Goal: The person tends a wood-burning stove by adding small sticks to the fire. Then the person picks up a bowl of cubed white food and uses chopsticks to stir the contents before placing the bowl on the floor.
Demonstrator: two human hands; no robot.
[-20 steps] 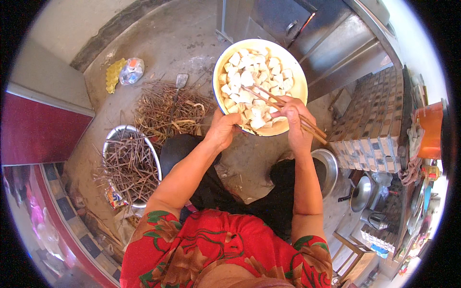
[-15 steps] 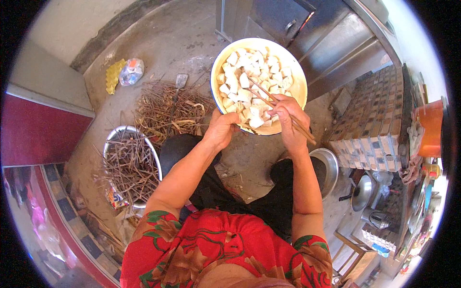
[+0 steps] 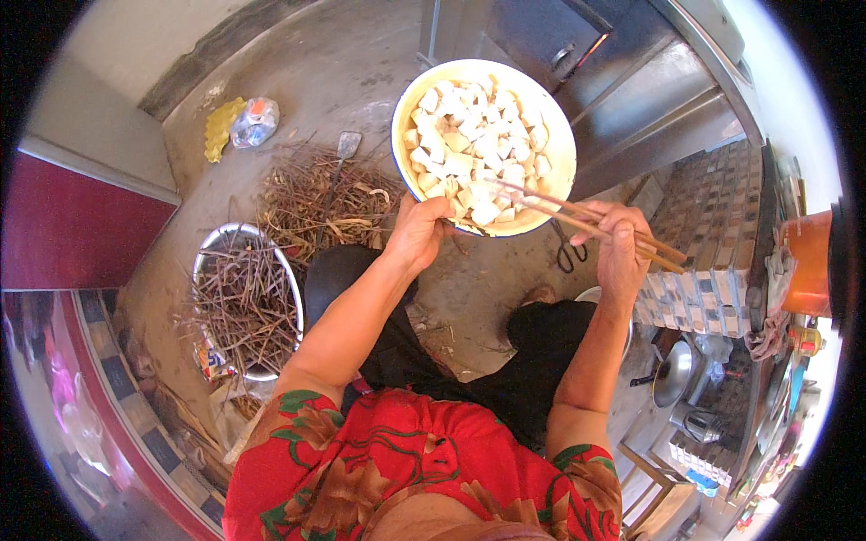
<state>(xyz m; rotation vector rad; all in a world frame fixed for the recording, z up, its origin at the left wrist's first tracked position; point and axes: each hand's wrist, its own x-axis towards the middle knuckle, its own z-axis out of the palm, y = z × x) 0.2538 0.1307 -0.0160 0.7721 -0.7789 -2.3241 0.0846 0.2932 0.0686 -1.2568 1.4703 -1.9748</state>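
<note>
A wide cream enamel basin (image 3: 561,149) with a dark blue rim holds many pale, cut chunks (image 3: 469,135), whose kind I cannot tell. My left hand (image 3: 418,233) is closed on the basin's near left rim and holds it up off the floor, tilted toward me. Between the fingers of my right hand (image 3: 619,245) is a pair of wooden chopsticks (image 3: 552,213). Their tips lie over the near right part of the basin, by the chunks. No chunk is visibly pinched between them.
Dry twigs (image 3: 329,194) lie heaped on the floor, with a small shovel (image 3: 348,144) among them. A metal basin (image 3: 299,311) full of sticks stands left of my legs. Black-handled scissors (image 3: 566,257) lie below my right wrist. A tiled brick stove (image 3: 699,225) rises at the right, metal cabinets (image 3: 645,108) beyond.
My right hand has drawn back to the right with the chopsticks, from over the basin to outside its rim. The basin has shifted slightly up in the view.
</note>
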